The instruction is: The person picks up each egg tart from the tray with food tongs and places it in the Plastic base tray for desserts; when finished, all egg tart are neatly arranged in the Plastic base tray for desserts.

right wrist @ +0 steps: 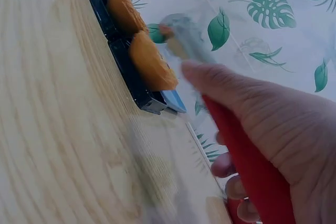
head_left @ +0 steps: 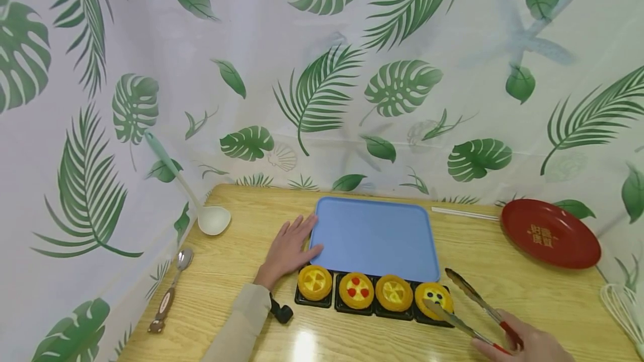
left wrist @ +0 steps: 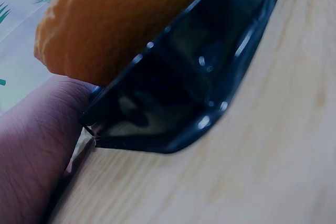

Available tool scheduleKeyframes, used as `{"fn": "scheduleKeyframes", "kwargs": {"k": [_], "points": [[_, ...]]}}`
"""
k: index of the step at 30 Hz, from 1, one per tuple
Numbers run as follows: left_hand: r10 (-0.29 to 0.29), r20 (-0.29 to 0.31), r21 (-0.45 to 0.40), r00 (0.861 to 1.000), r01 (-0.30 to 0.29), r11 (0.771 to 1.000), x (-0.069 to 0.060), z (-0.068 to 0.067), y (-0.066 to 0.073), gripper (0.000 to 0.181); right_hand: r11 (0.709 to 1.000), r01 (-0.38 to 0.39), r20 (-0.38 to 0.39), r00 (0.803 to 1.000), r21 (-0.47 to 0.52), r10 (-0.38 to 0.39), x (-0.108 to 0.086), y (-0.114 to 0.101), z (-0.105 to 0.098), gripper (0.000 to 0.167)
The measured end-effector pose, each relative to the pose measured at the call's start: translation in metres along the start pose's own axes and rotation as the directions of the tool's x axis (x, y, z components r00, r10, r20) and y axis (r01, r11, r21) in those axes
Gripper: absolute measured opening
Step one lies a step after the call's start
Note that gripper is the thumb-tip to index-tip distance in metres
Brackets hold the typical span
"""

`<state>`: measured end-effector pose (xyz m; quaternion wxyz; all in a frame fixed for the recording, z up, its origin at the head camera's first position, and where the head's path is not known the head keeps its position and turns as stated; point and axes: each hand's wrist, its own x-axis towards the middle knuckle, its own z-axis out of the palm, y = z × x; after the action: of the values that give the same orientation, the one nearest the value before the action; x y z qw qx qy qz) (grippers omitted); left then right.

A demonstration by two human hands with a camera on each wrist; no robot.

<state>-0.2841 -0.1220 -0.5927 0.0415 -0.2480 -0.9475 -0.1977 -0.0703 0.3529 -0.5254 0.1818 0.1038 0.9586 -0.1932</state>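
Observation:
My right hand (head_left: 528, 342) grips red-handled metal tongs (head_left: 473, 293), their arms spread. One tip is over the egg tart with dark berries (head_left: 434, 295) at the row's right end; the other is beyond the tart's right side. Fingers curl round the red handle (right wrist: 252, 166) in the right wrist view. My left hand (head_left: 289, 253) lies with fingers extended at the left edge of the blue tray (head_left: 374, 239). Just below it is the leftmost tart (head_left: 315, 282) in a black holder. A tart with red pieces (head_left: 356, 290) and another yellow-topped tart (head_left: 394, 293) sit between.
A red plate (head_left: 550, 233) and white chopsticks (head_left: 465, 214) lie at the back right. A whisk (head_left: 621, 312) is at the right edge. On the left are a ladle (head_left: 213, 220) leaning on the curtain and a brown-handled spoon (head_left: 171, 292).

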Motion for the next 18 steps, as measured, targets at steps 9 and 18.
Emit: {"fn": "scheduleKeyframes", "kwargs": {"k": [9, 18], "points": [[-0.003, 0.004, -0.005, 1.0, 0.003, 1.0, 0.001, -0.001, 0.0, 0.083, 0.992, -0.018, -0.278, 0.959, 0.123, 0.052, 0.014, 0.0, -0.007, 0.068], [0.011, -0.005, 0.004, 1.0, -0.011, 1.0, 0.001, 0.0, -0.001, 0.085, 0.998, -0.015, -0.297, 0.954, 0.065, 0.034, 0.054, 0.013, -0.01, 0.087]]}}
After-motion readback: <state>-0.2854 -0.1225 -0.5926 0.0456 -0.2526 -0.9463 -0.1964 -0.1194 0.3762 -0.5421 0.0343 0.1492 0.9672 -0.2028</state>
